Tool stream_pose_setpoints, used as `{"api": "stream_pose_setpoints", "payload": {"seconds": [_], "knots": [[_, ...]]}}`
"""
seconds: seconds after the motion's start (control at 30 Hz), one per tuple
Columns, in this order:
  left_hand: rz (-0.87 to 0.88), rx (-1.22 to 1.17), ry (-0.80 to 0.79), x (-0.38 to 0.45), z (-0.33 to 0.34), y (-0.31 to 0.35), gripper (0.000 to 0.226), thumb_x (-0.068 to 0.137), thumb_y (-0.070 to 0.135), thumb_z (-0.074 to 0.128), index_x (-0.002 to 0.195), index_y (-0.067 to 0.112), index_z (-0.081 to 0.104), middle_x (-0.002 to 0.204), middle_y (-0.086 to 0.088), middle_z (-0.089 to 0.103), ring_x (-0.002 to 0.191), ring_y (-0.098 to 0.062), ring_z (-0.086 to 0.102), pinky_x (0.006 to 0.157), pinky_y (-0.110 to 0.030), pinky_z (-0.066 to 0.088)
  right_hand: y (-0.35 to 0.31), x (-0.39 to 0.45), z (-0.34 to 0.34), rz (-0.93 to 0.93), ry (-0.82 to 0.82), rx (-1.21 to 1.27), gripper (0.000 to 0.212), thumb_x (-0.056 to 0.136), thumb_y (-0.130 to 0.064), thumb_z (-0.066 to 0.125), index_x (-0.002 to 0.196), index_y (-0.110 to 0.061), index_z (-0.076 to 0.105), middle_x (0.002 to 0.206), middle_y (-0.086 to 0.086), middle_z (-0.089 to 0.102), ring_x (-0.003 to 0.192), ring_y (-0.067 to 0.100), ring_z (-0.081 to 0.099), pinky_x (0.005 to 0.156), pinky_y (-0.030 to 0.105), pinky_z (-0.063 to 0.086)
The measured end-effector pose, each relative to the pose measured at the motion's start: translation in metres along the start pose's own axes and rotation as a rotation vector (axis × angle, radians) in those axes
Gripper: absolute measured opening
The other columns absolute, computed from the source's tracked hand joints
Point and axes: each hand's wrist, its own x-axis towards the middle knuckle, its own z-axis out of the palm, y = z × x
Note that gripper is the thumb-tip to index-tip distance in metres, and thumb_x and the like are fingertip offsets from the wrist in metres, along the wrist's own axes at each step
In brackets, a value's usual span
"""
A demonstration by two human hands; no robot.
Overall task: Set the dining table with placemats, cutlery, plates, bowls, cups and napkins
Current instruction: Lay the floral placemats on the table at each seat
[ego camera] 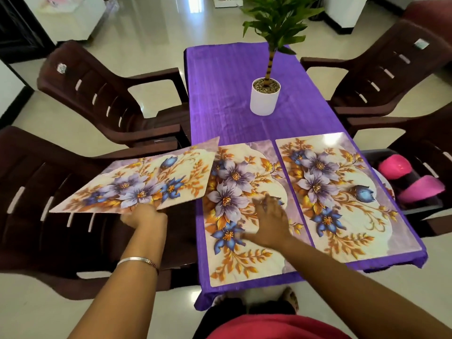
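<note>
Here purple tablecloth [220,99] amid brown chairs [102,99]

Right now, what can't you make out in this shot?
Head view only:
- Right hand fingers: motion-blurred on the middle placemat.
- Left hand fingertips: hidden under the held placemat.
- Pink items on the right chair: partly hidden by the table edge.

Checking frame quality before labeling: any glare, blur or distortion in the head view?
Head view: wide-angle bending curves the chairs and floor at the edges; window glare streaks the glossy floor and the far corner of the right placemat; the right hand is motion-blurred at the fingers; the left hand and its held placemat are fairly sharp.
</note>
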Motion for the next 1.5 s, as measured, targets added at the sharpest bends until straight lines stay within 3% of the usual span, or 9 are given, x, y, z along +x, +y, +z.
{"api": "stream_pose_setpoints", "payload": {"seconds": [0.07, 0.17, 0.37, 0.57, 0.87, 1.07, 1.2, 1.33, 1.5], "knots": [[-0.019, -0.039, -0.010, -0.003, 0.013, 0.001, 0.035, 0.105, 0.023, 0.030, 0.139, 0.026, 0.039, 0.135, -0.006, 0.054, 0.098, -0.021, 0.060, 0.083, -0.033, 0.053, -0.003, -0.014, 0.025, -0.012, -0.141, -0.084, 0.136, 0.040, -0.099, 0.038, 0.149, -0.037, -0.014, 0.153, 0.009, -0.032, 0.139, 0.040, -0.029, 0.108, 0.066, -0.008], [0.019, 0.015, -0.056, -0.003, 0.021, 0.006, 0.039, 0.104, 0.017, 0.029, 0.142, 0.025, 0.033, 0.130, -0.007, 0.053, 0.106, -0.030, 0.062, 0.080, -0.046, 0.056, 0.010, -0.025, 0.043, 0.053, -0.205, -0.086, 0.140, 0.019, -0.105, 0.015, 0.135, -0.044, -0.035, 0.147, 0.009, -0.044, 0.125, 0.035, -0.047, 0.103, 0.072, -0.013], [0.005, -0.018, -0.044, 0.004, 0.019, 0.006, 0.049, 0.100, 0.006, 0.043, 0.144, 0.019, 0.028, 0.142, -0.017, 0.040, 0.113, -0.042, 0.056, 0.054, -0.048, 0.058, 0.003, -0.034, 0.047, 0.075, -0.179, -0.028, 0.141, 0.016, -0.104, 0.005, 0.140, -0.045, -0.029, 0.137, 0.004, -0.052, 0.123, 0.033, -0.047, 0.103, 0.071, -0.012], [-0.069, -0.043, -0.059, 0.014, 0.010, 0.006, 0.048, 0.102, 0.007, 0.037, 0.146, 0.022, 0.025, 0.140, -0.019, 0.042, 0.111, -0.041, 0.056, 0.056, -0.050, 0.059, -0.002, -0.028, 0.038, 0.070, -0.221, -0.034, 0.141, 0.016, -0.103, 0.007, 0.138, -0.045, -0.032, 0.129, 0.002, -0.057, 0.110, 0.030, -0.057, 0.100, 0.072, -0.017], [-0.069, -0.014, -0.080, 0.023, 0.008, 0.013, 0.038, 0.103, 0.014, 0.038, 0.140, 0.019, 0.037, 0.116, -0.014, 0.058, 0.099, -0.036, 0.065, 0.062, -0.050, 0.060, -0.002, -0.023, 0.030, 0.051, -0.255, -0.069, 0.137, 0.011, -0.105, 0.004, 0.125, -0.045, -0.043, 0.137, 0.005, -0.054, 0.126, 0.037, -0.048, 0.104, 0.071, -0.015], [-0.076, -0.015, -0.082, 0.023, 0.006, 0.016, 0.043, 0.102, 0.012, 0.039, 0.143, 0.021, 0.031, 0.125, -0.017, 0.054, 0.100, -0.037, 0.063, 0.064, -0.053, 0.059, 0.001, -0.025, 0.032, 0.046, -0.248, -0.095, 0.133, 0.014, -0.105, 0.006, 0.123, -0.047, -0.045, 0.138, 0.005, -0.053, 0.124, 0.035, -0.048, 0.104, 0.069, -0.015], [-0.064, -0.013, -0.086, 0.019, 0.007, 0.018, 0.043, 0.101, 0.010, 0.042, 0.142, 0.020, 0.032, 0.126, -0.018, 0.053, 0.100, -0.038, 0.063, 0.066, -0.054, 0.059, 0.002, -0.026, 0.034, 0.047, -0.239, -0.093, 0.131, 0.032, -0.104, 0.025, 0.129, -0.045, -0.040, 0.137, 0.003, -0.054, 0.125, 0.034, -0.047, 0.104, 0.069, -0.015], [-0.062, -0.018, -0.087, 0.022, 0.005, 0.020, 0.043, 0.101, 0.010, 0.044, 0.141, 0.020, 0.032, 0.126, -0.018, 0.053, 0.100, -0.038, 0.063, 0.067, -0.054, 0.059, 0.001, -0.025, 0.034, 0.048, -0.244, -0.098, 0.138, 0.013, -0.105, 0.003, 0.129, -0.045, -0.041, 0.136, 0.003, -0.054, 0.123, 0.033, -0.048, 0.104, 0.069, -0.015], [-0.055, 0.013, -0.061, 0.030, 0.008, 0.019, 0.042, 0.103, 0.008, 0.034, 0.143, 0.021, 0.032, 0.130, -0.016, 0.052, 0.102, -0.038, 0.062, 0.072, -0.056, 0.058, 0.007, -0.021, 0.027, 0.075, -0.111, -0.017, 0.115, 0.051, -0.100, 0.024, 0.145, -0.047, -0.016, 0.155, 0.008, -0.031, 0.141, 0.035, -0.028, 0.108, 0.066, -0.007]]}}
